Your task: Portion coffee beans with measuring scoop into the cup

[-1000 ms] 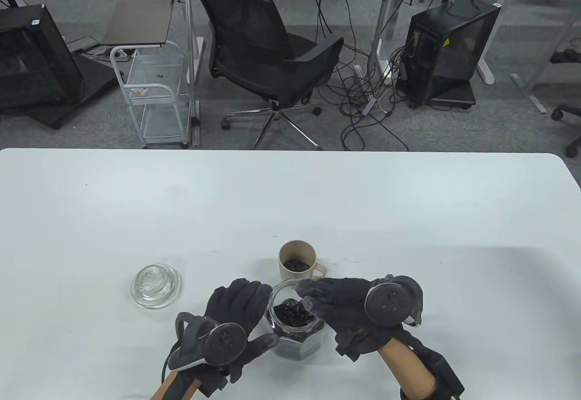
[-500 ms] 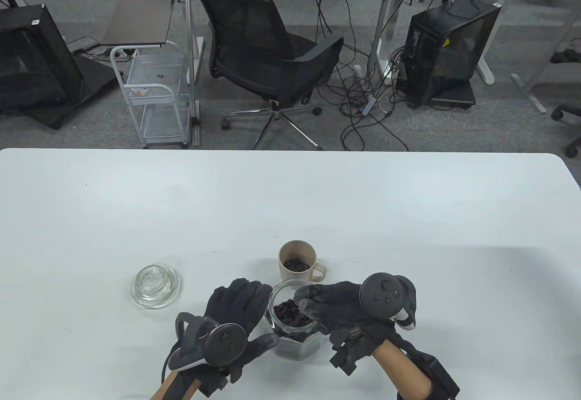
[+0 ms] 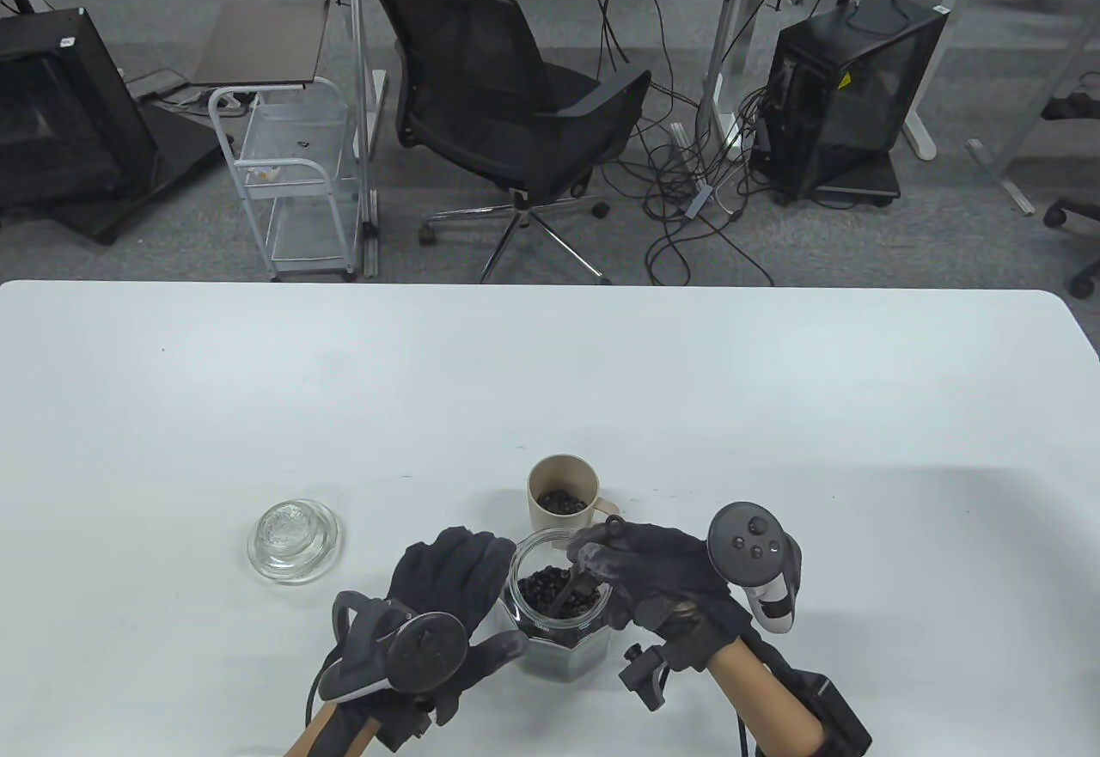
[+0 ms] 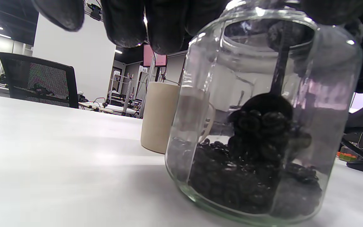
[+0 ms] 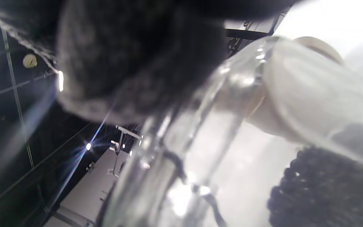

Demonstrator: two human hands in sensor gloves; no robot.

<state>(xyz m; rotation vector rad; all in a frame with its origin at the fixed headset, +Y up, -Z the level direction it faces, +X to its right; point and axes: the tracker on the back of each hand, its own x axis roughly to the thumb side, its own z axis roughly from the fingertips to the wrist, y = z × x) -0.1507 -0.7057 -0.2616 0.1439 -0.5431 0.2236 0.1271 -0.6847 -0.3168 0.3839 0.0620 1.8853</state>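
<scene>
A clear glass jar (image 3: 559,619) (image 4: 260,126) part full of dark coffee beans (image 3: 550,589) stands near the table's front edge. My left hand (image 3: 451,598) grips its left side, fingers curled round the glass. My right hand (image 3: 640,572) pinches the top of a black measuring scoop (image 3: 577,583); the handle slants down into the jar. In the left wrist view the scoop's bowl (image 4: 268,107) sits in the beans, heaped with them. A beige cup (image 3: 560,495) (image 4: 159,116) holding some beans stands just behind the jar. The right wrist view shows only blurred glass (image 5: 184,142) and glove.
The jar's glass lid (image 3: 294,540) lies on the white table (image 3: 550,379) to the left of my left hand. Beyond the far edge stand an office chair (image 3: 498,104), a wire cart and a computer tower on the floor.
My right hand has rolled at the wrist, its tracker swinging right and upward. The scoop handle now shows slanting into the jar. The left hand and jar have stayed put.
</scene>
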